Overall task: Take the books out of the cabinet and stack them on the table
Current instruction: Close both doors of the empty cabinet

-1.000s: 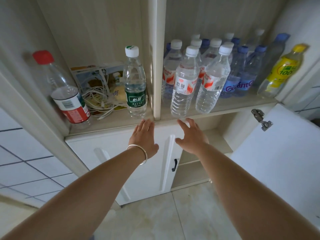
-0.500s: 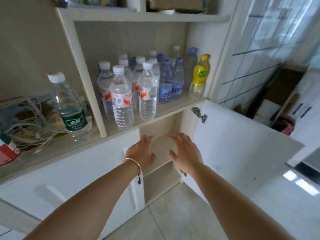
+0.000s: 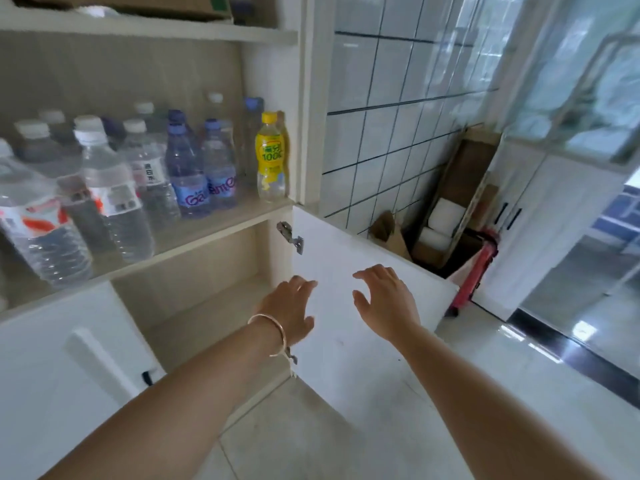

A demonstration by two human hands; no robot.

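Observation:
A pale wooden cabinet [image 3: 270, 209] fills the left half of the view. Its lower right door [image 3: 346, 341] stands swung open toward me. The compartment behind that door [image 3: 207, 296] shows bare shelves; no books are visible. My left hand [image 3: 289, 311], with a bracelet on the wrist, hangs open in front of the door's hinge side. My right hand [image 3: 384, 299] hovers open over the white inner face of the door. Neither hand holds anything or touches the door.
Several water bottles [image 3: 114, 199] and a yellow drink bottle [image 3: 270, 157] stand on the open shelf. The left lower door [image 3: 69, 375] is closed. Cardboard boxes [image 3: 450, 209] and a red pole [image 3: 474, 271] lean by the tiled wall. White cupboards [image 3: 547, 220] stand at right.
My view has swung to the right and both open hands have drifted right with it, from in front of the cabinet's middle to over the open right door.

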